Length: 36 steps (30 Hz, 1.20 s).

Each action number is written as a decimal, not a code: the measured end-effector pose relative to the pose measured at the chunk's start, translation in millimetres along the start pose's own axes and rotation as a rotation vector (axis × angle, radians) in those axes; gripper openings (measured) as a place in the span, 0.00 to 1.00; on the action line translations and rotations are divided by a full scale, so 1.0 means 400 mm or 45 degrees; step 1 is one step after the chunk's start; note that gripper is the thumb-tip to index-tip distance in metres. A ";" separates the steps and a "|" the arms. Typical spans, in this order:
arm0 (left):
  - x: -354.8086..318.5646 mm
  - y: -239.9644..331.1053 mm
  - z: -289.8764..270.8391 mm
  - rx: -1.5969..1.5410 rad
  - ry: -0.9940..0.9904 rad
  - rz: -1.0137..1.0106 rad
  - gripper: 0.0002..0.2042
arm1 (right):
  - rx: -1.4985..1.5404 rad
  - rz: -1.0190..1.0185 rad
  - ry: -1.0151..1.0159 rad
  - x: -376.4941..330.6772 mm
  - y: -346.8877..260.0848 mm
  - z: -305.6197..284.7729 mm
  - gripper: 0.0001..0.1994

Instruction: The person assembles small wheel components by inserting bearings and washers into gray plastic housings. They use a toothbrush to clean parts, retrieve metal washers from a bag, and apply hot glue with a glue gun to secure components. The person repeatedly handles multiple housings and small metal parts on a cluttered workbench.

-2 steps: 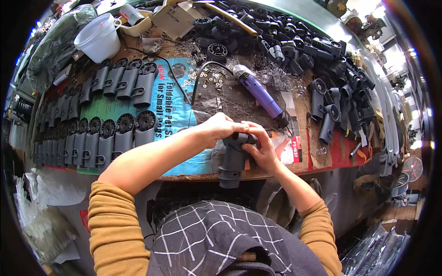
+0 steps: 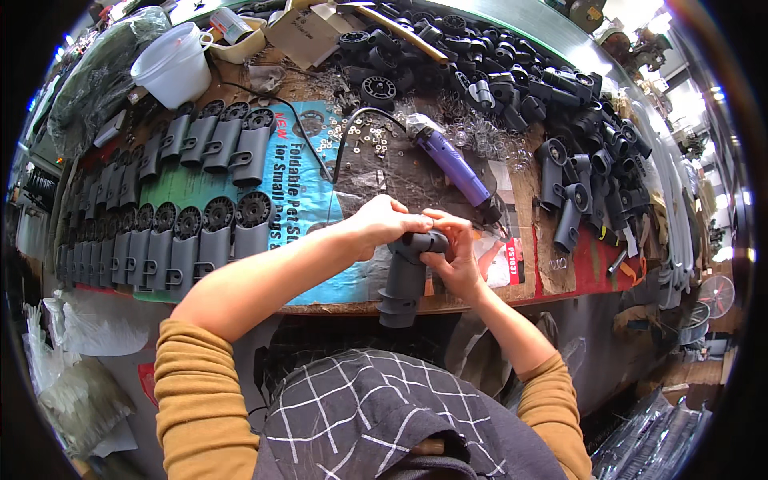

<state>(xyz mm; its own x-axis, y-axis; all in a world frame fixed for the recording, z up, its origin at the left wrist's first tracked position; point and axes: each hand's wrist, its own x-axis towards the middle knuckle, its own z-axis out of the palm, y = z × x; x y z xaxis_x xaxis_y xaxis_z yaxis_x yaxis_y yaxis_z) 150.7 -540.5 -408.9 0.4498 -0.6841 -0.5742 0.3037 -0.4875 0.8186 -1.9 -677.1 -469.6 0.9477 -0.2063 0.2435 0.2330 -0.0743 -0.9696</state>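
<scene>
Close to the table's near edge, a dark grey plastic joint housing [image 2: 404, 282] is held upright, its ribbed lower end hanging over the edge. My right hand [image 2: 458, 254] is wrapped round its upper part, thumb against the side. My left hand [image 2: 384, 224] comes in from the left with its fingers pinched together at the housing's top, meeting the right fingertips. Whatever small thing lies between those fingertips is hidden. Beyond the hands lies a purple electric screwdriver [image 2: 454, 166] with a black cable.
Rows of similar grey housings [image 2: 188, 232] stand at the left. Small pale nuts [image 2: 368, 136] and clear springs [image 2: 488, 136] are scattered past the hands. Black plastic parts [image 2: 568, 160] are heaped at the back and right. A white bucket [image 2: 172, 72] stands back left, near a cardboard piece [image 2: 302, 36].
</scene>
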 end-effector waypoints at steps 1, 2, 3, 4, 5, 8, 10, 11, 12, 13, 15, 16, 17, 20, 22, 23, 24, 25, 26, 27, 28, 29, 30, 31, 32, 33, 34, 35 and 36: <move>-0.020 0.003 -0.004 -0.020 -0.035 0.096 0.30 | 0.155 0.089 0.084 -0.005 -0.024 0.015 0.39; -0.044 0.003 -0.001 -0.120 -0.055 0.230 0.29 | 0.313 0.364 0.121 -0.009 -0.056 0.018 0.39; -0.069 0.003 0.002 -0.201 -0.050 0.311 0.29 | 0.492 0.586 0.126 -0.012 -0.089 0.021 0.39; -0.097 0.002 0.003 -0.221 -0.107 0.419 0.26 | 0.612 0.713 0.060 -0.009 -0.115 0.031 0.38; -0.124 -0.001 0.005 -0.305 -0.170 0.492 0.27 | 0.680 0.900 0.030 -0.009 -0.140 0.044 0.36; -0.195 -0.006 -0.001 -0.210 -0.129 0.730 0.28 | 0.473 0.679 -0.026 -0.008 -0.209 0.059 0.35; -0.224 -0.011 0.004 0.248 0.115 0.997 0.29 | 0.400 0.580 -0.100 -0.001 -0.235 0.072 0.35; -0.234 -0.016 0.007 0.588 0.285 1.165 0.30 | 0.233 0.452 -0.114 0.000 -0.243 0.084 0.31; -0.239 -0.020 0.016 0.747 0.394 1.265 0.29 | -0.115 0.372 -0.158 -0.003 -0.253 0.090 0.29; -0.240 -0.026 0.019 0.830 0.476 1.297 0.28 | -0.435 0.306 -0.187 -0.007 -0.261 0.097 0.27; -0.228 -0.035 0.020 0.784 0.496 1.323 0.27 | -0.489 0.330 -0.158 -0.014 -0.269 0.103 0.24; -0.218 -0.042 0.017 0.762 0.489 1.342 0.27 | -0.499 0.354 -0.157 -0.012 -0.265 0.105 0.24; -0.207 -0.049 0.011 0.734 0.489 1.333 0.27 | -0.494 0.353 -0.156 -0.010 -0.258 0.106 0.24; -0.161 -0.068 -0.019 0.544 0.404 1.235 0.24 | -0.892 0.151 -0.089 0.024 -0.207 0.109 0.24; -0.133 -0.088 -0.030 0.526 0.522 1.240 0.26 | -1.367 -0.311 -0.021 0.063 -0.154 0.123 0.21; -0.129 -0.108 -0.027 0.692 0.673 1.163 0.31 | -1.721 -0.462 0.099 0.082 -0.122 0.145 0.17; -0.123 -0.127 -0.015 0.486 0.646 1.053 0.34 | -1.944 -0.465 0.091 0.088 -0.102 0.165 0.15; -0.118 -0.148 0.001 0.225 0.615 0.794 0.37 | -2.147 -0.475 0.153 0.090 -0.087 0.184 0.14; -0.109 -0.167 0.009 0.292 0.536 0.697 0.39 | -2.288 -0.550 0.140 0.078 -0.081 0.203 0.14; -0.090 -0.180 0.021 0.267 0.632 0.908 0.38 | -2.248 -0.674 0.158 0.067 -0.078 0.218 0.16; -0.075 -0.193 0.023 0.241 0.670 1.023 0.37 | -2.093 -0.544 0.065 0.053 -0.083 0.220 0.16; -0.053 -0.199 0.021 0.215 0.679 1.054 0.36 | -1.973 -0.574 0.030 0.043 -0.085 0.219 0.17; -0.038 -0.205 0.018 0.258 0.738 1.118 0.32 | -1.681 -0.466 0.000 0.037 -0.090 0.208 0.16; -0.022 -0.205 0.007 0.290 0.771 1.133 0.28 | -1.454 -0.349 0.064 0.038 -0.089 0.195 0.15; -0.016 -0.207 0.002 0.330 0.742 1.174 0.27 | -1.225 -0.275 0.138 0.046 -0.086 0.177 0.14; -0.010 -0.204 -0.010 0.362 0.727 1.182 0.26 | -1.001 -0.178 0.221 0.062 -0.079 0.158 0.13; -0.011 -0.202 -0.017 0.351 0.698 1.110 0.28 | -0.808 0.200 0.248 0.077 -0.070 0.143 0.11; -0.016 -0.198 -0.022 0.385 0.677 1.136 0.27 | -0.603 0.365 0.157 0.109 -0.052 0.129 0.11; -0.020 -0.192 -0.028 0.396 0.653 1.112 0.27 | -0.348 0.487 0.103 0.118 -0.049 0.122 0.12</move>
<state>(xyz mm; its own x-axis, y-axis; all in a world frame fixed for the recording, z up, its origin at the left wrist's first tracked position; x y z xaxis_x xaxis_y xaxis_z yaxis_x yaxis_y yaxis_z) 133.3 -491.5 -467.3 0.7313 -0.5885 0.3448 -0.4915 -0.1042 0.8646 48.9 -637.9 -440.4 0.9318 -0.3432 -0.1181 -0.2054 -0.2303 -0.9512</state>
